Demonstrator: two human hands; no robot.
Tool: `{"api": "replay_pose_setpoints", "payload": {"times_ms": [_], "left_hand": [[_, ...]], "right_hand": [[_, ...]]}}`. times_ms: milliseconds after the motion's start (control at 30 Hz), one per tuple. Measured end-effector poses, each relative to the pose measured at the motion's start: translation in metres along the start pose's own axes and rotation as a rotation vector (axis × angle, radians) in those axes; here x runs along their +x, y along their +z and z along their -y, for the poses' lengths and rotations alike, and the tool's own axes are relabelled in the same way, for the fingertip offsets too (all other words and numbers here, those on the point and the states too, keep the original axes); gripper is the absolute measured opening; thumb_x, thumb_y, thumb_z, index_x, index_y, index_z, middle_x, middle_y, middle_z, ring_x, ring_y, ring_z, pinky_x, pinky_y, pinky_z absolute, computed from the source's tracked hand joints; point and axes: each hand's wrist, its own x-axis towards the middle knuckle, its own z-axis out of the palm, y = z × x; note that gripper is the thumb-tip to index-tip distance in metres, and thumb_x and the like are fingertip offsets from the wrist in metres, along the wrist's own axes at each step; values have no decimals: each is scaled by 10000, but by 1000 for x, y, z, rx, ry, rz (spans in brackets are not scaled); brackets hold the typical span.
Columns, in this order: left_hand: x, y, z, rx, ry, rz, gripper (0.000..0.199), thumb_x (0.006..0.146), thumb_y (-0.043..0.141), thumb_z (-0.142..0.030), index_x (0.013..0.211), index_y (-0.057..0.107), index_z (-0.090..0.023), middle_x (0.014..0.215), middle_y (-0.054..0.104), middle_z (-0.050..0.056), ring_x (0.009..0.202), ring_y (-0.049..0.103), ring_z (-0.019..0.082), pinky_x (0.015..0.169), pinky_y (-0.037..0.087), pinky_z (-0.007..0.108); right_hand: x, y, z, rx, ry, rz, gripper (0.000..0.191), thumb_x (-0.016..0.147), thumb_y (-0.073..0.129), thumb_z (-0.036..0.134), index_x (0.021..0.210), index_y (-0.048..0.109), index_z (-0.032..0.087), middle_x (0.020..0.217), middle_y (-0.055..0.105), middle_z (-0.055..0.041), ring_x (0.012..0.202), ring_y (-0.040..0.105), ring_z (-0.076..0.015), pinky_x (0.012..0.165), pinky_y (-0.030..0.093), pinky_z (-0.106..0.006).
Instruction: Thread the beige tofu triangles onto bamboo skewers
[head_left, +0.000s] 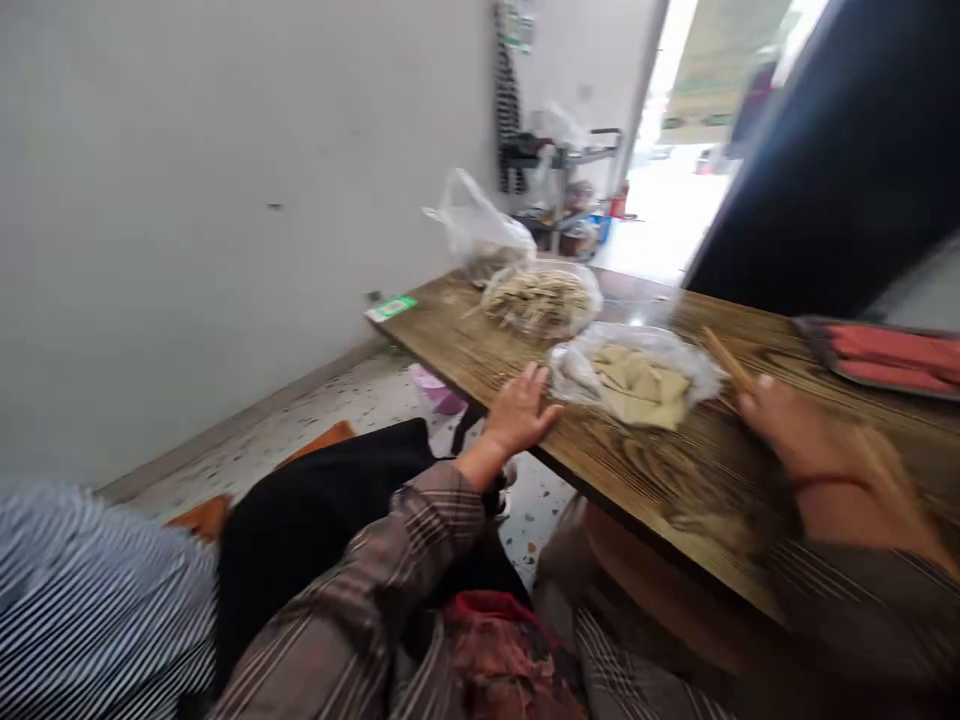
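Observation:
My left hand (521,410) lies palm down at the near edge of the wooden table (442,325), fingers spread and nothing held. Just beyond its fingertips is an open clear plastic bag (577,370) with flat, pale yellow pieces (641,385) in it. My right hand (787,430), blurred by motion, is closed around a thin wooden stick (727,360) right of that bag. The stick's tip points up and left. Along the right forearm runs another tan, smeared length (889,475); whether it belongs to the same stick, I cannot tell.
Behind the bag, plastic holds a heap of thin pale strips (544,297), beside another white bag (480,225). A tray of red pieces (896,355) sits at right. A green-and-white card (390,308) lies on the left corner. A person in a striped garment (105,610) is at left.

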Motion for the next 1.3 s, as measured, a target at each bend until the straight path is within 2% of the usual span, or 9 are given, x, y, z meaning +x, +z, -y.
{"api": "replay_pose_setpoints", "payload": {"times_ms": [167,333,433,567,733,933,1133,1233,1300], "left_hand": [[9,0,14,20,49,-63,704,952,429,-540,1489,331,-94,1583,322,207,1469,323,305,1179,289,486],[12,-1,26,-45,122,-100,708,952,412,-564,1471,348,-88,1546,370,231,1467,330,303,1170,319,492],[17,0,32,-203,80,-154,721,939,413,-601,1467,362,-114,1515,408,222,1405,421,308,1153,342,503],[24,-1,34,-439,-22,-242,720,925,430,-616,1442,399,-115,1440,469,224,1234,562,301,1097,397,511],[29,-8,27,-658,-25,-316,603,940,452,-551,1398,446,-159,1379,525,183,1209,573,278,1040,442,474],[37,-11,15,-755,91,-275,528,942,474,-501,1351,485,-167,1324,562,172,1163,600,258,1035,442,474],[51,-32,7,-884,189,-282,481,959,461,-451,1363,467,-190,1350,565,167,1143,626,244,981,488,444],[55,-34,-10,-852,241,-310,441,968,440,-398,1351,482,-183,1322,587,169,1145,627,250,985,494,457],[55,-28,-30,-754,339,-245,427,961,448,-337,1353,500,-176,1341,584,171,1262,562,268,1061,450,477]], "right_hand": [[33,19,-12,17,38,32,306,983,470,319,1187,603,134,1121,684,-216,1043,669,-265,793,456,-340],[35,13,-10,97,-43,59,358,947,508,451,1060,656,145,1080,707,-172,1013,663,-288,787,456,-340],[36,15,-8,100,-103,121,357,884,606,482,1036,670,166,1107,698,-135,1025,650,-263,799,456,-312],[35,20,-1,54,-96,140,259,915,586,386,1029,681,173,1159,678,-127,1090,630,-246,841,452,-294],[21,22,16,-14,-35,96,256,952,530,294,1091,666,128,1177,665,-185,1074,656,-267,832,472,-317],[6,30,30,-60,68,12,250,977,471,239,1115,643,122,1139,685,-176,1083,658,-261,867,466,-328],[-10,41,50,-99,169,-91,334,1001,327,147,1105,641,98,1149,667,-203,1108,644,-275,873,465,-344],[-11,46,55,-127,209,-134,359,987,287,101,1082,633,82,1107,671,-223,1051,669,-301,822,485,-375],[-11,48,54,-146,229,-145,379,985,255,88,1082,620,64,1068,683,-227,1001,690,-306,783,493,-378]]}}
